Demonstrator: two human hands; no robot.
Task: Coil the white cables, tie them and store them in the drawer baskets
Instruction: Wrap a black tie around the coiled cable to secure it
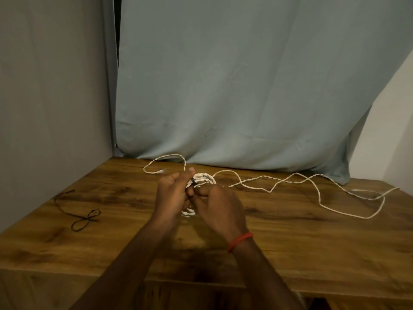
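Observation:
A coiled white cable [204, 178] is held above the wooden table [290, 242] at its middle. My left hand [173, 193] grips the coil's left side, thumb on top. My right hand [220, 208] pinches a thin dark tie [193, 181] that crosses the coil; a red band circles that wrist. The coil's lower loops [188, 213] show between my hands. A loose end of the coil [164, 163] loops to the back left. A second white cable [312, 189] lies uncoiled across the table's right half.
A dark thin tie [82, 217] lies in loops on the table's left side. A pale blue cloth [223, 86] hangs behind the table, and a grey wall [51, 97] stands at the left. The table's front edge runs below my forearms.

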